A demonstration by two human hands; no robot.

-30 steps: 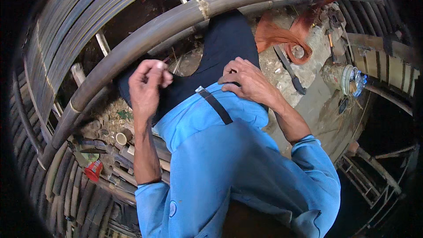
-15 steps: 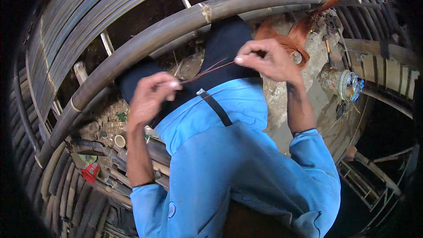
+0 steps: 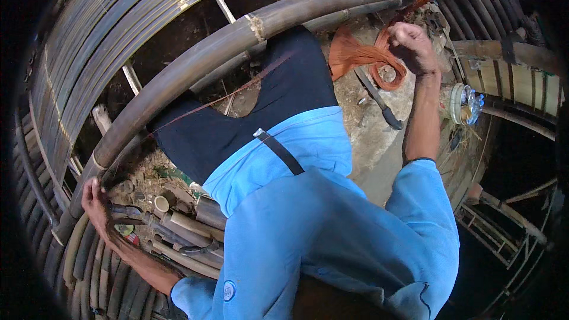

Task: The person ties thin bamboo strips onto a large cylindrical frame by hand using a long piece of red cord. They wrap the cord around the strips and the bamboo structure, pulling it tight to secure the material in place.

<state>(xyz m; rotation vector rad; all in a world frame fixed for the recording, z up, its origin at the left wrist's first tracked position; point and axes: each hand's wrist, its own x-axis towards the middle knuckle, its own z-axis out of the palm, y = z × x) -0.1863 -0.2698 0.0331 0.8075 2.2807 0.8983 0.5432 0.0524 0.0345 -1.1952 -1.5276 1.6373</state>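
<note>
Top (image 3: 332,225): light blue, matte soft cloth, long-sleeved; brighter, creased blue band at far end.
Left sleeve (image 3: 198,297): same blue, dark line at cuff edge.
Right sleeve (image 3: 422,219): same blue, dark cuff edge, folds; dark curved line at near right.
Badge (image 3: 229,290): round, pale with blue rim, near left.
Strap (image 3: 282,153): narrow, black; silver metal end, far left.
Legwear (image 3: 296,77): black, plain.
Left hand (image 3: 96,198), right hand (image 3: 413,47): bare.
</note>
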